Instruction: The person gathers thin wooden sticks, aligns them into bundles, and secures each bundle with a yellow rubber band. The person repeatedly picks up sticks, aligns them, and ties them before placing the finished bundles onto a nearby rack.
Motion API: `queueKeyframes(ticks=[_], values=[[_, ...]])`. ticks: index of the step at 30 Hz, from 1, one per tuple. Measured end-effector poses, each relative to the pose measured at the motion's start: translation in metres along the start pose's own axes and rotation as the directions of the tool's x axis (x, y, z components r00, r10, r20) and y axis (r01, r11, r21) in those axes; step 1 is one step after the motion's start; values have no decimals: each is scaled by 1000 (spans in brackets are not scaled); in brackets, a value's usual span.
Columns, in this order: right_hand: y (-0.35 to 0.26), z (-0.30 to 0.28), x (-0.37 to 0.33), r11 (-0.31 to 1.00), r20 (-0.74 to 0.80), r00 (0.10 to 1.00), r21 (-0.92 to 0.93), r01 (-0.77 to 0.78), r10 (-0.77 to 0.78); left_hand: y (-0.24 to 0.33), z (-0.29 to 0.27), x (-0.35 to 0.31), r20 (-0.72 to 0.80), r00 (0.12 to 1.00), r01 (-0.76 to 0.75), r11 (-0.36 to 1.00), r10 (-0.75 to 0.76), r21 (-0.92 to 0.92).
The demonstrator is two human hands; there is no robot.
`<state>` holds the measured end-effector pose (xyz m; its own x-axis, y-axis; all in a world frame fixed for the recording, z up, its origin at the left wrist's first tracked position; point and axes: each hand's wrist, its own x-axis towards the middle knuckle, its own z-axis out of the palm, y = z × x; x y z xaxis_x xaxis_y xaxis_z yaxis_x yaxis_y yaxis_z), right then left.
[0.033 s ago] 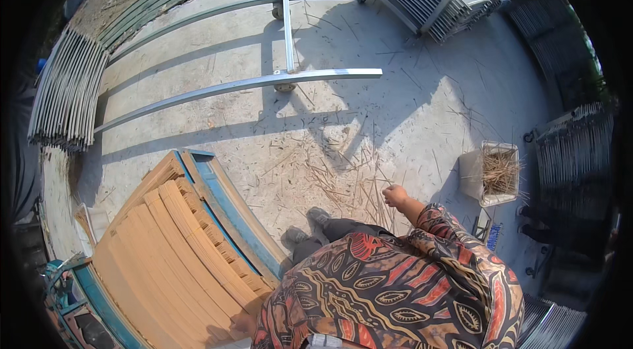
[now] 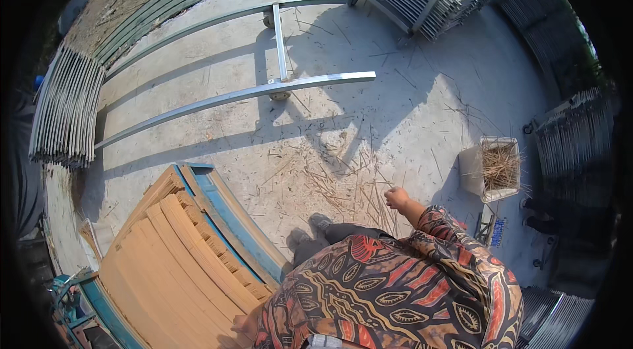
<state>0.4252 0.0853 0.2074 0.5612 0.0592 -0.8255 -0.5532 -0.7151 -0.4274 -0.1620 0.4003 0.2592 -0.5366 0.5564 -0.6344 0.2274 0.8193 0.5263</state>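
Observation:
My left hand [image 2: 247, 326] lies at the lower edge, by my patterned sleeve, its fingers resting on a stack of tan, board-like layers [image 2: 168, 263]. The stack's right side is ragged, and a blue-edged frame [image 2: 227, 217] runs along it. My right hand [image 2: 396, 199] is held out above the floor with its fingers curled closed. Whether anything thin is inside the fingers cannot be made out. Loose thin brown sticks [image 2: 343, 194] lie scattered on the concrete, beyond my shoes and near that hand.
A white bin [image 2: 471, 171] of sticks stands right. A metal rail frame [image 2: 231, 97] on wheels stretches across the floor ahead. Stacked racks stand far left [image 2: 66, 112] and on a cart at the back [image 2: 402, 3]. Teal machinery [image 2: 69, 303] sits lower left.
The view has turned slightly, so the stack and the left racks sit a little lower in the picture. Both hands keep nearly the same places.

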Motion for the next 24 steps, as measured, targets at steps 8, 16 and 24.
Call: queueKeyframes(ticks=[8,16,24], values=[[39,-26,-14,820,23,990,557,-131,142,172,259,-40,480,851,-399,856,211,330],[53,-102,-15,562,-125,979,827,11,163,255,510,-166,747,660,-529,758,85,381],[63,-149,-21,567,-158,951,823,-21,264,236,700,-382,911,406,-755,587,68,293]])
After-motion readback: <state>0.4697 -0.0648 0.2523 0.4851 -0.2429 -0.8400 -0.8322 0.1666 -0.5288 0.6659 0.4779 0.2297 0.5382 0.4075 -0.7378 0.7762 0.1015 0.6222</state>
